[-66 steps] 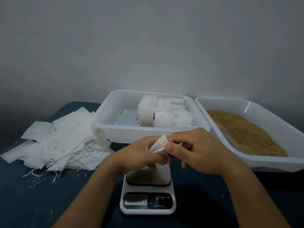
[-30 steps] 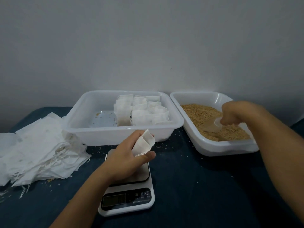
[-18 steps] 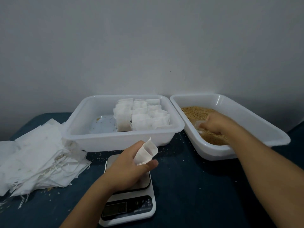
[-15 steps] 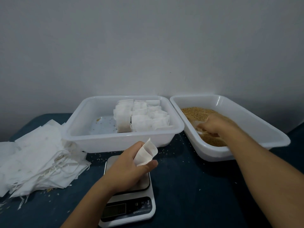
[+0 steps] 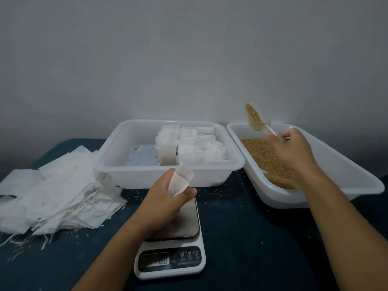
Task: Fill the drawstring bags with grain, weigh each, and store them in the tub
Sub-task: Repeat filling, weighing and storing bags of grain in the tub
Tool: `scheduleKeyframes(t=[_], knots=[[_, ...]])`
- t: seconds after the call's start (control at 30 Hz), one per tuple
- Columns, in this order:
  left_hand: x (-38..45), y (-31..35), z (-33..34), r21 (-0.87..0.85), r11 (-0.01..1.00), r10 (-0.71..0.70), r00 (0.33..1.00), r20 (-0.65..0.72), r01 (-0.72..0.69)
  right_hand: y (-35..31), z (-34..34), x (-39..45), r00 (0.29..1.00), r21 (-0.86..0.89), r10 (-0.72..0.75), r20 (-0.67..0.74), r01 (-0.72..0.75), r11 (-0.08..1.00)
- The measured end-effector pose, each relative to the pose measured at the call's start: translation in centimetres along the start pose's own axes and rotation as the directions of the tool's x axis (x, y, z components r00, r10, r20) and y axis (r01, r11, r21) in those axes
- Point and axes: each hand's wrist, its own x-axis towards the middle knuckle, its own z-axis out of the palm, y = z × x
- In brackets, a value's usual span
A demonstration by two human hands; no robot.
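My left hand [image 5: 162, 201] grips a small white drawstring bag [image 5: 180, 179] with its mouth held open, just above the digital scale [image 5: 176, 244]. My right hand [image 5: 294, 152] holds a clear plastic scoop [image 5: 255, 118] heaped with brown grain, lifted above the grain tub [image 5: 327, 185] at the right. Brown grain [image 5: 266, 158] covers that tub's floor. The white storage tub [image 5: 147, 177] in the middle holds several filled white bags [image 5: 189, 150] standing in rows at its right side.
A loose pile of flat empty bags [image 5: 56, 196] with dangling strings lies at the left on the dark blue tabletop [image 5: 252, 238]. Stray grains are scattered in front of the tubs. A plain grey wall stands close behind.
My right hand left the bag, dug the scoop into the grain, and has now raised it full above the tub. My left hand stays over the scale with the open bag.
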Motion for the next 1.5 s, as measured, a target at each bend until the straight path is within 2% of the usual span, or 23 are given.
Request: scheduleKeyframes(t=[0.1,0.2,0.33,0.5,0.63,0.9,1.07,1.5], knots=[[0.1,-0.2,-0.7,0.024,0.999,-0.021,0.999,-0.032,0.021,-1.4,-0.5,-1.9,0.995,0.14,-0.08,0.065,0.07,0.988],[0.2,-0.5,-1.4,0.057,0.997,-0.044,0.998,-0.051,0.047,-2.6,-1.3,-3.8,0.954,0.19,-0.144,0.263,0.095,0.977],[0.4,-0.9,-2.4,0.078,0.995,-0.059,0.996,-0.071,0.065,-3.6,-2.1,-5.2,0.836,0.13,-0.241,0.492,0.204,0.97],[0.6,-1.4,-3.0,0.023,0.994,-0.107,0.993,-0.042,0.108,-5.6,-3.5,-5.9,0.737,0.03,-0.29,0.611,0.344,0.938],[0.5,-1.4,-3.1,0.037,0.994,-0.101,0.995,-0.017,0.102,-7.3,-4.0,-6.1,0.712,-0.032,-0.276,0.646,0.386,0.922],[0.6,-1.4,-2.7,0.208,0.977,-0.048,0.997,0.064,0.034,-10.3,-4.3,-5.9,0.65,-0.148,-0.245,0.72,0.489,0.86],[0.4,-1.2,-2.4,0.203,0.979,-0.009,0.994,0.107,-0.013,-12.6,-4.7,-5.7,0.629,-0.216,-0.247,0.737,0.566,0.796],[0.1,-0.7,-2.0,0.15,0.988,0.027,0.989,0.145,-0.049,-16.3,-5.4,-6.0,0.573,-0.228,-0.192,0.797,0.58,0.782]])
